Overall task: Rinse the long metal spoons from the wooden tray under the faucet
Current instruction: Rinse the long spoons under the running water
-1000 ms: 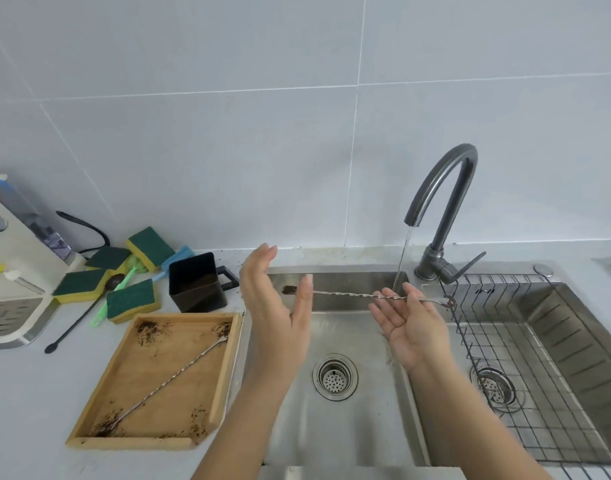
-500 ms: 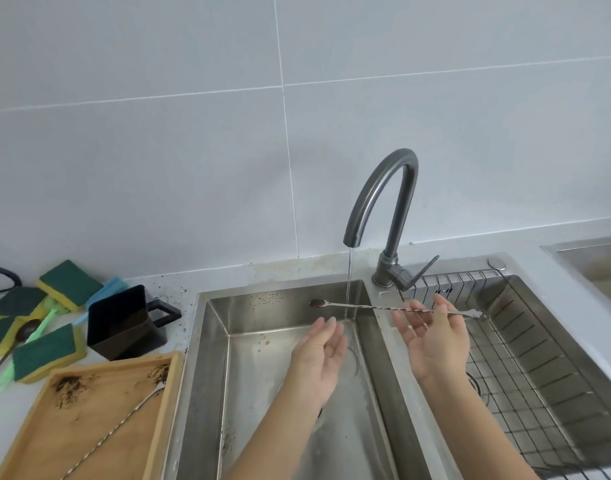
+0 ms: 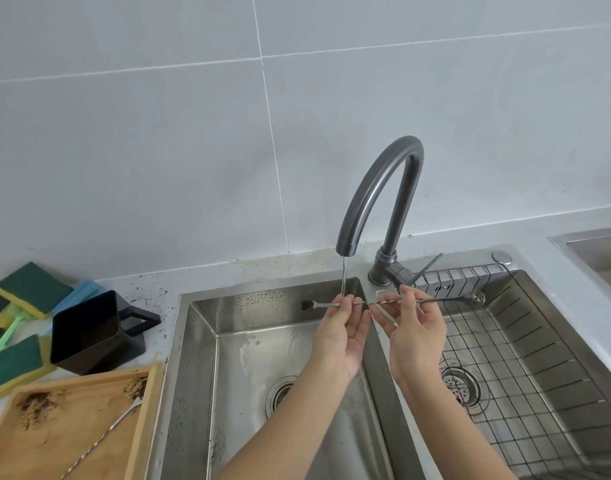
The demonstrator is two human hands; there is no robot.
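Note:
A long twisted metal spoon [image 3: 446, 300] lies level across both sink basins, its dirty bowl at the left end and a small fork at the right end. My right hand [image 3: 414, 327] pinches its middle. My left hand [image 3: 343, 327] touches the shaft with its fingertips right where the thin stream from the dark faucet [image 3: 380, 195] falls. A second long spoon [image 3: 103, 438] rests in the wooden tray [image 3: 143, 424] at the lower left, amid dark grounds.
A black square cup [image 3: 85, 330] stands beside the left basin [image 3: 207, 375]. Green and yellow sponges [image 3: 30, 289] lie at the far left. A wire rack [image 3: 525, 393] fills the right basin. The faucet lever [image 3: 427, 266] points right.
My left hand rose from below the spoon up to the shaft under the stream. The right hand kept its hold. The camera view shifted slightly.

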